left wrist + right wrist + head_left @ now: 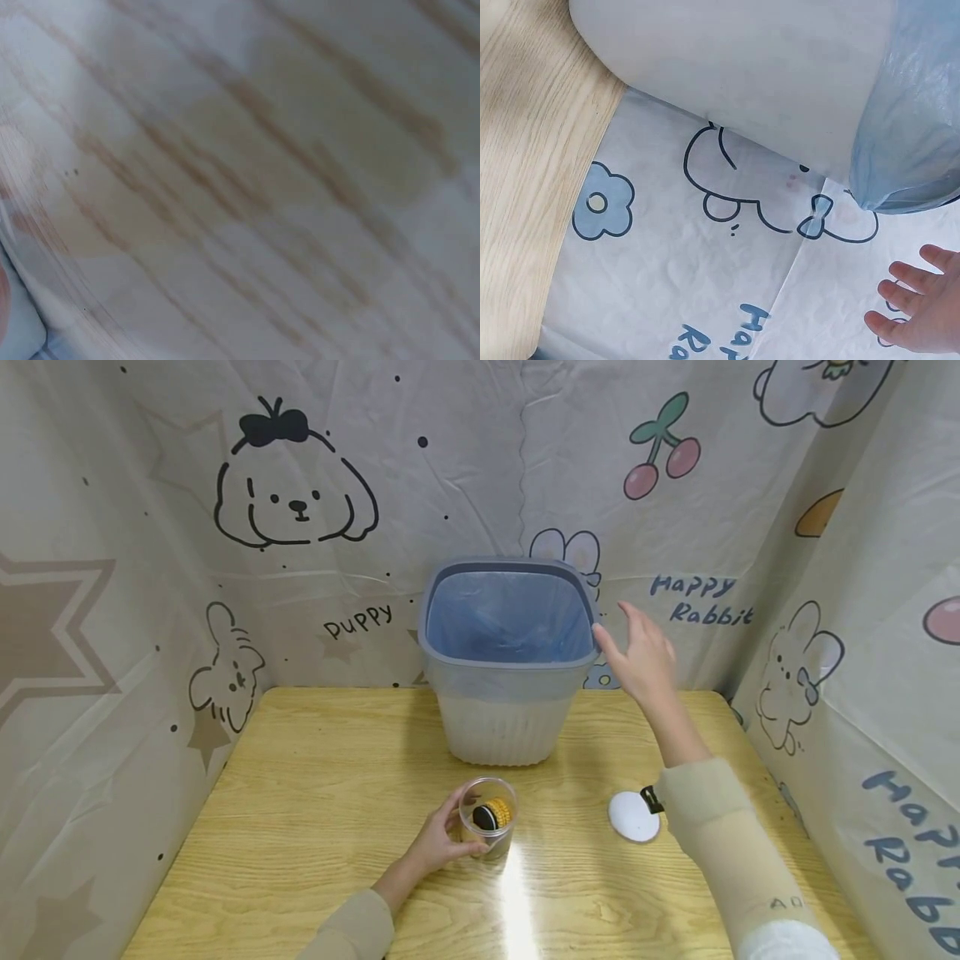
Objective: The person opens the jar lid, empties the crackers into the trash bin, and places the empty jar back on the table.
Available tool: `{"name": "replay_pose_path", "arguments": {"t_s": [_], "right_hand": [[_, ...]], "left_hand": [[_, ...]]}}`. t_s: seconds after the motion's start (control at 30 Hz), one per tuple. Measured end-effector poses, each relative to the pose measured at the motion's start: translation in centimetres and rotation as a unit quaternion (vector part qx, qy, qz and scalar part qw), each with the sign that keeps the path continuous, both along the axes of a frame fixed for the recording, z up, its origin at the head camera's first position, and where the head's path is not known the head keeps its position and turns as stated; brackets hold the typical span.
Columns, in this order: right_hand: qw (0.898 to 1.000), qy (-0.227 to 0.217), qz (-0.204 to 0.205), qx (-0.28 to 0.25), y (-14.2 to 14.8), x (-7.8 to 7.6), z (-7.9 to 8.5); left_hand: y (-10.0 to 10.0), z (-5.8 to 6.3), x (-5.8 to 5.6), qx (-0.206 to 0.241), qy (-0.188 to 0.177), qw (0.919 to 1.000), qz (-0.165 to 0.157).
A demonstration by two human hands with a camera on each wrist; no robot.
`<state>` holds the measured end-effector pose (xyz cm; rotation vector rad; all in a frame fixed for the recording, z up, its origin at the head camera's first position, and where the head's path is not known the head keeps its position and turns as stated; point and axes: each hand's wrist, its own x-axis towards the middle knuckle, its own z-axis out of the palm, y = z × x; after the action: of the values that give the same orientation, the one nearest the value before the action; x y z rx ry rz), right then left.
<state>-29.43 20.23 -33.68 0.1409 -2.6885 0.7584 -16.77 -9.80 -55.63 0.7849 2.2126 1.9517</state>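
left hand (437, 843) curls round a clear cup (497, 847), which i see from above through the head camera; the thumb lies along the near side and the fingers reach round the left. inside the cup sits a small black and yellow thing (492, 814), its yellow part finely bumpy. the cup is near the middle of the table (322, 760), in front of a tall pale bin (506, 727) and apart from it. a blue plastic liner (513, 610) covers the bin's inside and hangs over its upper outside. right hand (645, 660) is raised beside the bin's right rim, fingers spread; my right wrist view shows a gap between the fingertips in sight and the liner, yet from the head view i cannot tell whether the thumb touches. a round white disc (633, 817) lies on the table to the cup's right, beside the right sleeve (723, 843) as i look down. behind it all hangs a pale printed cloth (465, 410). my left wrist feed is blurred, giving me just a brown-streaked pale surface (337, 285).
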Motion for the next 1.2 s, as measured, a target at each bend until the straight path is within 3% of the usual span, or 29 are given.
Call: {"name": "replay_pose_path", "arguments": {"t_s": [0.2,0.33,0.47,0.77,1.2], "right_hand": [[1.0,-0.017,0.0,0.016,-0.3,-0.9,0.6],[0.999,-0.035,-0.001,0.04,-0.4,-1.3,1.1],[0.996,-0.056,0.002,0.066,-0.6,-1.9,1.7],[0.986,-0.113,0.011,0.123,-1.2,-3.0,2.9],[0.964,-0.202,0.01,0.173,-2.4,-3.8,3.9]], "left_hand": [[-0.1,-2.1,-0.7,-0.005,0.008,0.9999,0.008],[-0.1,-2.4,-0.9,-0.006,0.006,0.9999,0.008],[-0.2,-2.1,-0.8,-0.01,0.004,0.9999,0.009],[-0.1,0.0,0.0,0.018,0.01,0.9998,0.0],[0.1,0.3,0.0,0.019,-0.001,0.9998,-0.005]]}}
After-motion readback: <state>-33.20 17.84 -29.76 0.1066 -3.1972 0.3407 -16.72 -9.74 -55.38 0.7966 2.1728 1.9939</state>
